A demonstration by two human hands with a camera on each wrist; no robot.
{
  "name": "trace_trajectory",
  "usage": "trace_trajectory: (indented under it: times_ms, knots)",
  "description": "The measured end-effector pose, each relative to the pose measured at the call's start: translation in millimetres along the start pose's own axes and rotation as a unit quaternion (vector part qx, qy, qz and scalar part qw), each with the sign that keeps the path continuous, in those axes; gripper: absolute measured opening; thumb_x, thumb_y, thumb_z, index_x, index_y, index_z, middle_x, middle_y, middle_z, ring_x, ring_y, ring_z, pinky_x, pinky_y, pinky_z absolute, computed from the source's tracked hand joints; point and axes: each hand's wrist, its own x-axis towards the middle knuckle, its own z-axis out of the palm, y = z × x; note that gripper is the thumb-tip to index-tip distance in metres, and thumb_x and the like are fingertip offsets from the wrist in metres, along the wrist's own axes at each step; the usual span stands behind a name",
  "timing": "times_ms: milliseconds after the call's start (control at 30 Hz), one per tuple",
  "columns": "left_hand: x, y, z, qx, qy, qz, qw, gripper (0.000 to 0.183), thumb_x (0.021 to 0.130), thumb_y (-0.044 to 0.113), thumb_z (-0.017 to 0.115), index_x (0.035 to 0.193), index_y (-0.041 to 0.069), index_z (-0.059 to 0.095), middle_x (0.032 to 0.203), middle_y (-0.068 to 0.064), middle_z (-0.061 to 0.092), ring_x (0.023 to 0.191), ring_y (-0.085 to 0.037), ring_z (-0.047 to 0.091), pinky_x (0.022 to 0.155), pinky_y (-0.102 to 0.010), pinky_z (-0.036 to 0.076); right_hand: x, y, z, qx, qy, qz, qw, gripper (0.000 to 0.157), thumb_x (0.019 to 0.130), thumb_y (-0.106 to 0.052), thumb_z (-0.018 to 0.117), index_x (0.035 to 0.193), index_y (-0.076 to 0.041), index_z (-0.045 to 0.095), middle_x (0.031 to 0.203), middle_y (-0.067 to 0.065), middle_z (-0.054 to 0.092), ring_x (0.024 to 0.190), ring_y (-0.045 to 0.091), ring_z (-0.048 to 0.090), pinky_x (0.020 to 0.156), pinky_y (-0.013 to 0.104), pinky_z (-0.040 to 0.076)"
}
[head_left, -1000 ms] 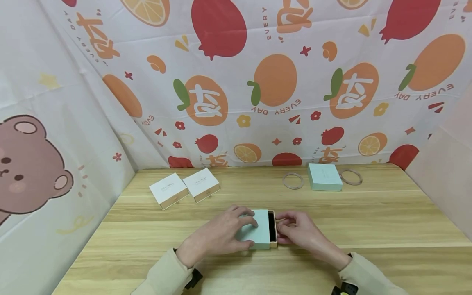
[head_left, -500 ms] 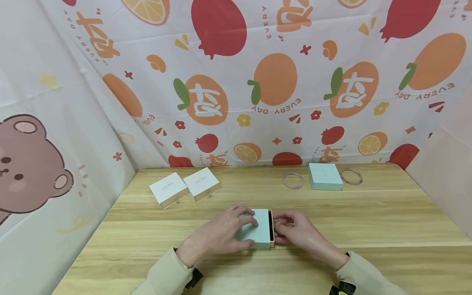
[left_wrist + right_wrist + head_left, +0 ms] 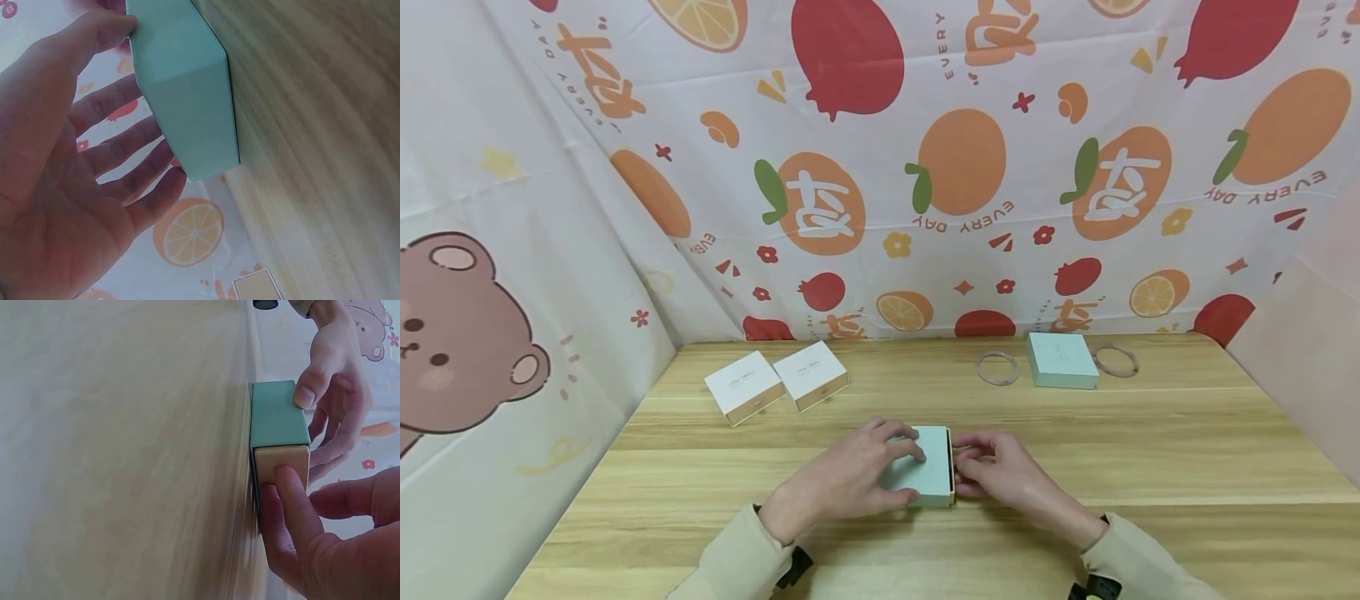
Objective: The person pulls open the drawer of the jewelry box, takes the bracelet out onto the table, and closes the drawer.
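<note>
A mint-green drawer box point(image 3: 934, 475) lies flat on the wooden table, its tan inner drawer point(image 3: 269, 464) sticking out by a thin strip on the right. My left hand point(image 3: 859, 471) rests on the lid with spread, fairly straight fingers; in the left wrist view the fingertips touch the box point(image 3: 181, 75) along its upper edges. From the other side, my right hand point(image 3: 1003, 468) presses fingertips against the drawer's end. Its thumb stands apart from the box in the right wrist view. The inside of the drawer is almost wholly hidden.
Two white boxes with tan drawers, one on the left point(image 3: 743, 385) and one beside it point(image 3: 809, 373), stand at the back left. Another mint-green box point(image 3: 1063, 360) is at the back right, between two pale bangles, one left point(image 3: 979, 367) and one right point(image 3: 1135, 367). A fruit-print cloth point(image 3: 880, 208) hangs behind the table.
The drawer has slid leftward into its mint-green sleeve, so its dark inside has narrowed to a sliver. My right hand has moved slightly left with it; my left hand has stayed in place.
</note>
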Motion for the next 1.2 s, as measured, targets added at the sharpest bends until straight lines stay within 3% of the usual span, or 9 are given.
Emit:
trace_trajectory:
  times_ms: [600, 1200]
  knots:
    - [-0.5, -0.3, 0.7, -0.01, -0.005, -0.007, 0.9999, 0.036, 0.091, 0.042, 0.073, 0.121, 0.023, 0.069, 0.138, -0.003, 0.061, 0.125, -0.023, 0.056, 0.103, -0.041, 0.053, -0.7, -0.3, 2.5, 0.008, -0.007, 0.004, 1.0, 0.037, 0.102, -0.002, 0.054, 0.136, 0.011, 0.056, 0.114, 0.02, 0.068, 0.093, 0.016, 0.07, 0.082, 0.029, 0.062]
    - [0.5, -0.1, 0.2, -0.01, -0.008, -0.006, 0.9999, 0.038, 0.092, 0.043, 0.074, 0.122, 0.021, 0.068, 0.14, -0.004, 0.06, 0.128, -0.024, 0.055, 0.105, -0.042, 0.053, -1.8, 2.6, 1.3, 0.001, -0.004, 0.009, 1.0, 0.031, 0.101, -0.004, 0.057, 0.129, 0.009, 0.064, 0.109, 0.013, 0.074, 0.095, 0.015, 0.071, 0.08, 0.027, 0.062]
